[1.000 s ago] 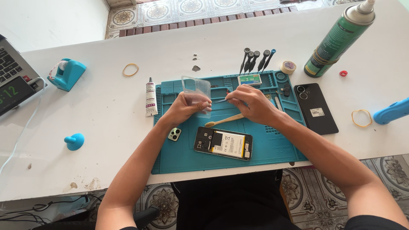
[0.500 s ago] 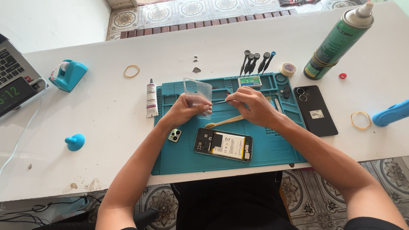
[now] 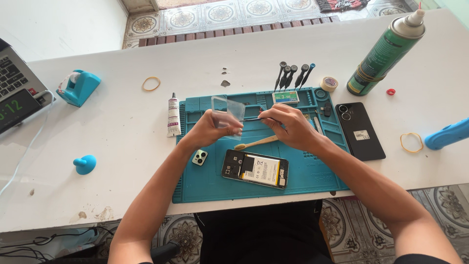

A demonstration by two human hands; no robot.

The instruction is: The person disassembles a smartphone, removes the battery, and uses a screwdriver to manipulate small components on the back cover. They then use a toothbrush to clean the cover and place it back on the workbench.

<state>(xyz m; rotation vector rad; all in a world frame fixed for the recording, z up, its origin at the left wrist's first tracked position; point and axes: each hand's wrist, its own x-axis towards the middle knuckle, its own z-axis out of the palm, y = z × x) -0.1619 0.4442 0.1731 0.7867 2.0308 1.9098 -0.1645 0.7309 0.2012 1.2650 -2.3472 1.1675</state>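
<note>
While our left hand (image 3: 211, 131) pinches a clear plastic sheet (image 3: 228, 116) upright, our right hand (image 3: 288, 124) grips thin tweezers (image 3: 258, 118) just beside it. Their tips point left, toward the sheet's lower right edge.

Bright, even daylight on a white table (image 3: 122, 146); soft short shadows, sharp focus, slight wide-angle bending at edges

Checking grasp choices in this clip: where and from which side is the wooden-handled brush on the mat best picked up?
Probably by the bare handle end of the wooden brush, from above and slightly to the left. It lies flat on the teal mat; its right end runs under the right hand, while the left stretch is exposed.
</note>
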